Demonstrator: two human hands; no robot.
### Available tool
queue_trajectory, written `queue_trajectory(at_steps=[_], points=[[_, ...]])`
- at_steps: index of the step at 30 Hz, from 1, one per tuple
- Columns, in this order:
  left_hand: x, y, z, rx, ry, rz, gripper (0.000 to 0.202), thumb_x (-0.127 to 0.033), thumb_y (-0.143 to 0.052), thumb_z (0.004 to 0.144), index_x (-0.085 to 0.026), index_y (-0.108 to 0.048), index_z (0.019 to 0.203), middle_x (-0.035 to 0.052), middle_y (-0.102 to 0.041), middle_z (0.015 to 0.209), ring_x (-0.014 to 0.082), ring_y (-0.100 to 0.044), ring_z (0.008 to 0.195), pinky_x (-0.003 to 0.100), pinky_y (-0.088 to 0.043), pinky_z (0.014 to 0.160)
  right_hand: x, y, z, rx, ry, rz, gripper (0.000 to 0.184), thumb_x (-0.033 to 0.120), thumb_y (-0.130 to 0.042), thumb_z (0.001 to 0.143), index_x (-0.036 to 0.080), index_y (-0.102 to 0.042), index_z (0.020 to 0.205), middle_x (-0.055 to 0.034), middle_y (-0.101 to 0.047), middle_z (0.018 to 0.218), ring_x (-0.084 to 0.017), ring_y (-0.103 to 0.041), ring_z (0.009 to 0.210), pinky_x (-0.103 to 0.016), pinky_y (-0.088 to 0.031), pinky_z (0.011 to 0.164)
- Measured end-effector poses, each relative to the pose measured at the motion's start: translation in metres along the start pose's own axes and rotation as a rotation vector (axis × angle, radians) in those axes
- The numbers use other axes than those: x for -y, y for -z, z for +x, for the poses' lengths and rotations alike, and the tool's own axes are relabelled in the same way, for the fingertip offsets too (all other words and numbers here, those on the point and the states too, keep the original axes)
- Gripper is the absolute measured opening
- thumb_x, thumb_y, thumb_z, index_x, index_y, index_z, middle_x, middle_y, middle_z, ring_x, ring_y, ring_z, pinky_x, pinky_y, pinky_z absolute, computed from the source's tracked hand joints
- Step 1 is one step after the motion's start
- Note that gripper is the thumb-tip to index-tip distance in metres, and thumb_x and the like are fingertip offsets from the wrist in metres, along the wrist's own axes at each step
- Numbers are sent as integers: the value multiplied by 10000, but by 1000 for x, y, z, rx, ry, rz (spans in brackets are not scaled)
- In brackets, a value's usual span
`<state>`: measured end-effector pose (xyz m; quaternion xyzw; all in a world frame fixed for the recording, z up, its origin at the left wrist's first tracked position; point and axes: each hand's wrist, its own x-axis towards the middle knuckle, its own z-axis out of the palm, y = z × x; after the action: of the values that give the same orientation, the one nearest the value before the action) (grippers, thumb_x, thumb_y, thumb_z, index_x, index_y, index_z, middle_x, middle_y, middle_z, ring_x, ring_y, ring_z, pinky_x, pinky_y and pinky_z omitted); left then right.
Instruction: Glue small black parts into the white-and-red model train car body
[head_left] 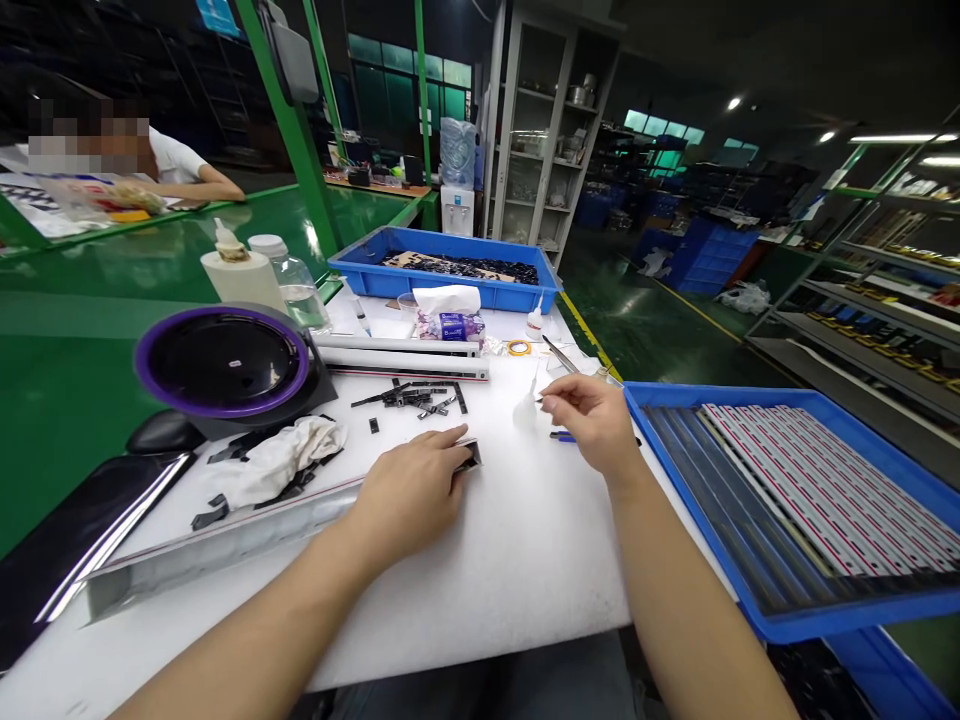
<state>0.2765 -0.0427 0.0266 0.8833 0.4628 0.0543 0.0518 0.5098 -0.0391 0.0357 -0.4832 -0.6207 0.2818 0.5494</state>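
Note:
My left hand (416, 490) is closed over the right end of a long silvery metal channel (225, 550) lying on the white table, its index finger stretched along the end. A dark piece (471, 457) shows inside the channel end by the fingertips. My right hand (592, 415) is raised over the table in a pinch; a small dark tip shows at its fingers, too small to name. Just left of it stands a translucent needle-tipped bottle (525, 412). Tweezers (560, 354) show behind the hand; whether it touches them is unclear. A blue pen (562, 436) lies beneath.
Small black pieces (420, 397) lie loose beyond my left hand, near a white cloth (281, 462). White rails (405, 358) lie behind them. A blue tray (787, 490) of strips stands right, a blue bin (450, 270) behind. A purple-rimmed black round object (225, 360) stands left. A person (180, 165) sits beyond.

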Motion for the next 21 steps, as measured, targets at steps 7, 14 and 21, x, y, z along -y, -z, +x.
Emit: queue_trajectory(at_steps=[7,14,21], points=[[-51,-18,0,-57,-296,99,401,-266,-464,879,-121,-618,1219,169,-338,1545,325,-442,1349,480,-456,1034,-19,12,14,-545,16,191,221,358,-656,730,162,-620,824,3,-629,654,-91,-507,488,-226,-405,460],[-78,-26,-21,-105,-550,92,442,-258,-446,896,-87,-581,1281,171,-258,1573,354,-235,1456,552,-283,1162,-31,14,17,-484,-119,-8,310,403,-627,734,135,-651,888,-54,-689,779,-116,-578,565,-238,-478,510],[22,8,-116,-412,-141,-45,526,-287,-491,896,-387,-409,1406,-36,-495,1461,243,-419,1378,463,-377,1147,-36,12,11,-487,-54,-226,346,416,-623,761,133,-728,931,-41,-665,732,-131,-539,583,-265,-479,550]])
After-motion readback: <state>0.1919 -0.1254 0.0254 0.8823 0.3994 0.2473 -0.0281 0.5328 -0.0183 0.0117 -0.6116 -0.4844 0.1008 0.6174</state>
